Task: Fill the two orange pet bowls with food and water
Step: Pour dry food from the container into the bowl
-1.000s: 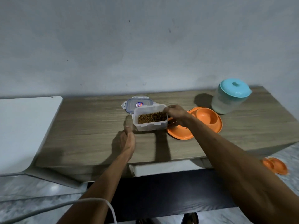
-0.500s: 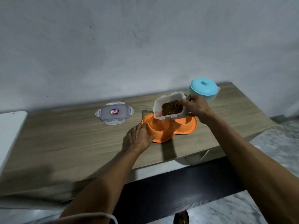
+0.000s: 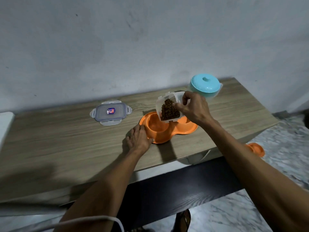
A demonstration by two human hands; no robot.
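An orange double pet bowl (image 3: 168,133) lies on the wooden table (image 3: 66,139). My right hand (image 3: 194,108) grips a clear plastic container of brown kibble (image 3: 168,110), tilted steeply over the left bowl. The left bowl looks empty inside; the right bowl is mostly hidden behind the container and my hand. My left hand (image 3: 138,138) rests flat on the table, fingers touching the dish's left rim. A clear jug with a turquoise lid (image 3: 206,87) stands at the back right.
The container's clear lid (image 3: 111,113) lies flat on the table to the left of the dish. A second orange dish (image 3: 255,149) sits on the marble floor at the right. A white surface edge (image 3: 5,121) borders the table's left. A grey wall is close behind.
My right hand has tipped the kibble container from nearly level to steeply tilted over the left bowl. My left hand stays at the dish's rim. The view has shifted slightly.
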